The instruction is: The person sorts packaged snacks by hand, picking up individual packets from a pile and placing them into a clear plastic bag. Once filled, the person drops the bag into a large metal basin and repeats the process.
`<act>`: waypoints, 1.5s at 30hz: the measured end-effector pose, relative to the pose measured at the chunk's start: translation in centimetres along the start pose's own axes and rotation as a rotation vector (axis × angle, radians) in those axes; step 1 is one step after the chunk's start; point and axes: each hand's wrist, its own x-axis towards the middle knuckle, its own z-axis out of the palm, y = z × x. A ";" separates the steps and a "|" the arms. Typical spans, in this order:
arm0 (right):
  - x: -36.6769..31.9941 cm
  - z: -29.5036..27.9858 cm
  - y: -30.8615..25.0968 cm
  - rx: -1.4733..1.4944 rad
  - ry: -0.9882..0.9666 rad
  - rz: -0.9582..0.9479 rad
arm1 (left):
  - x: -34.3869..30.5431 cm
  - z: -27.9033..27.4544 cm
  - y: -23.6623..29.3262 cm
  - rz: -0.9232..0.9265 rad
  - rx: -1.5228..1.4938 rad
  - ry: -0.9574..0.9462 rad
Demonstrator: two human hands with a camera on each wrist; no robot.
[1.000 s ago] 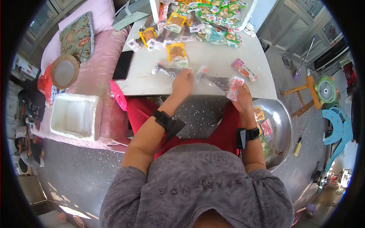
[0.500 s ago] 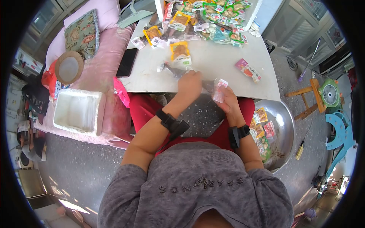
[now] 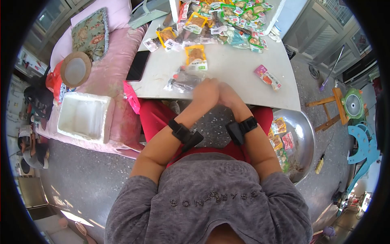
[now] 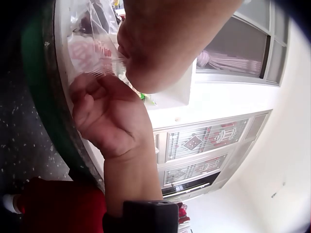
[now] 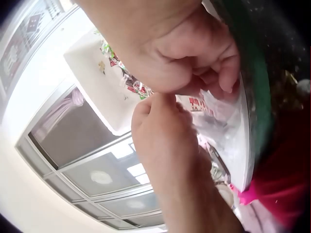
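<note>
My left hand (image 3: 206,93) and right hand (image 3: 228,94) meet near the front edge of the table, knuckles close together. Both grip a clear plastic packet (image 4: 90,51) with red print, and its film is stretched into ridges between them in the left wrist view. The right fingers curl at the packet's printed end (image 5: 209,107) in the right wrist view. Dark contents (image 3: 185,84) show through clear plastic left of the hands, where another clear packet overlaps it. Just behind lies a yellow food packet (image 3: 196,55); a pink packet (image 3: 267,77) lies to the right.
A white box (image 3: 275,18) at the back spills many green and yellow packets. A black phone (image 3: 138,66) lies at the table's left edge. Beside my right arm a metal basin (image 3: 306,140) holds several packets. A white foam box (image 3: 107,122) rests on the pink bed.
My right hand has moved left, bringing the held packet against my left hand. The left hand has shifted slightly right and now grips it too. The packet's dark end now lies left of the hands.
</note>
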 end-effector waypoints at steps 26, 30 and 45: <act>15.0 -10.1 -1.9 -1.364 0.674 -0.495 | -0.5 5.1 -6.0 0.310 -0.013 0.321; 17.6 -8.5 -2.5 -1.569 0.639 -0.537 | -0.4 4.7 -6.1 0.323 -0.062 0.315; 12.3 -9.9 -3.0 -1.132 0.731 -0.549 | -0.4 5.2 -6.2 0.275 -0.027 0.338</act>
